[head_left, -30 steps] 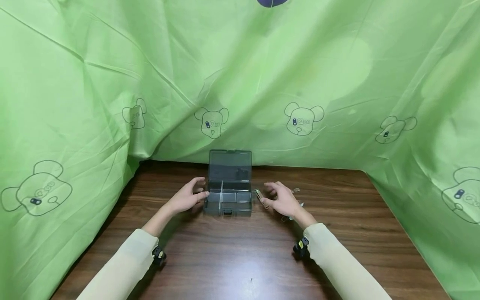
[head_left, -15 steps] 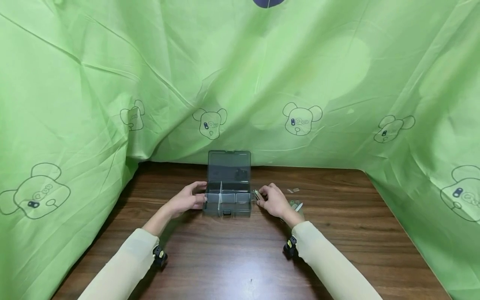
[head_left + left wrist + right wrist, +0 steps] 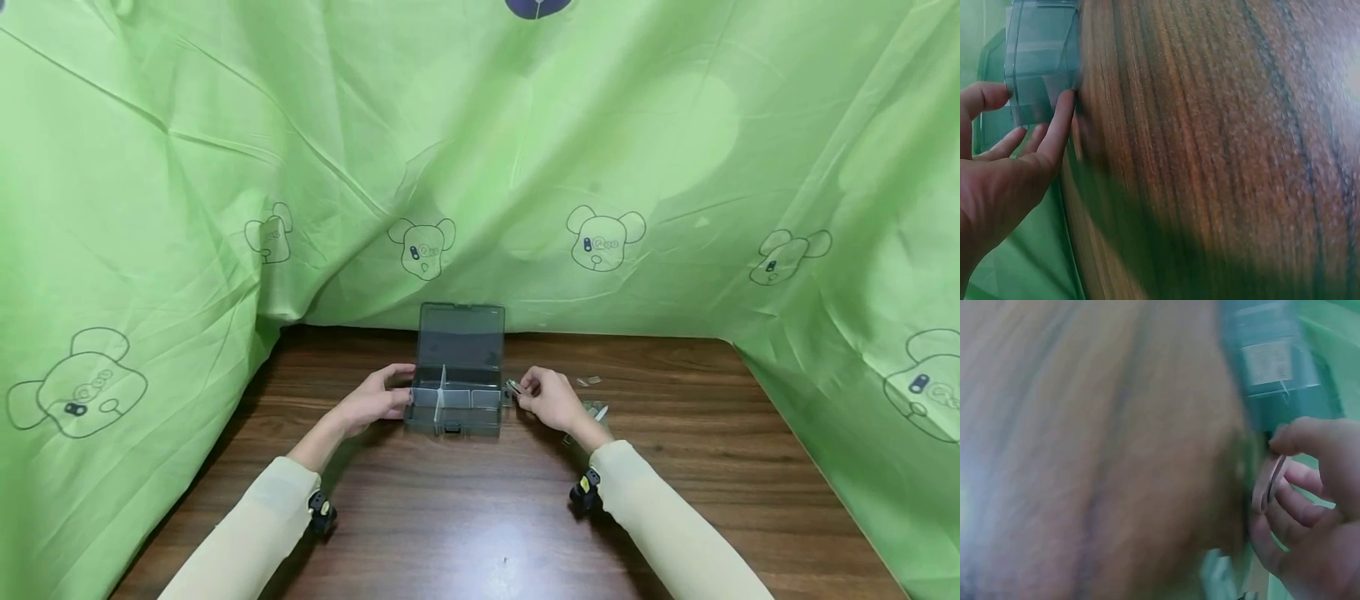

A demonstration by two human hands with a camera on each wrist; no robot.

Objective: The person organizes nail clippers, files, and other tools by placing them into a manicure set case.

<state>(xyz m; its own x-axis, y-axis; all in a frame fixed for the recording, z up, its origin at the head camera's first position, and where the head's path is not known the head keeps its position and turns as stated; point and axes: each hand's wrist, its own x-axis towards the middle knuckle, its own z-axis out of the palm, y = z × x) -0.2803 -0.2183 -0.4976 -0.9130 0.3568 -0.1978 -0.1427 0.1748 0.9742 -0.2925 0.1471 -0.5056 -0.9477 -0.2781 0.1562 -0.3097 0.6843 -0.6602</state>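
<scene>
A translucent grey compartment box (image 3: pixel 461 337) stands at the back middle of the table, its lid raised. White dividers (image 3: pixel 456 397) split its inside. My left hand (image 3: pixel 372 397) is at the box's left end; in the left wrist view its fingers (image 3: pixel 1060 125) reach along the box wall and the fingertips touch it. Just off the right end, my right hand (image 3: pixel 553 402) pinches a nail clipper (image 3: pixel 1266 478) between thumb and fingers. The clipper's far tip overlaps the box's right edge in the head view.
Small clear pieces (image 3: pixel 588 382) lie on the wooden table (image 3: pixel 675 467) to the right of the right hand. Beside the right wrist are a few small items, one white (image 3: pixel 602 412). Green cloth (image 3: pixel 480 167) with bear prints hangs around the back and sides.
My right hand has closed its fingers round the nail clipper and moved slightly left, and the clipper has turned flatter toward the box. The left fingers have settled against the box's left end.
</scene>
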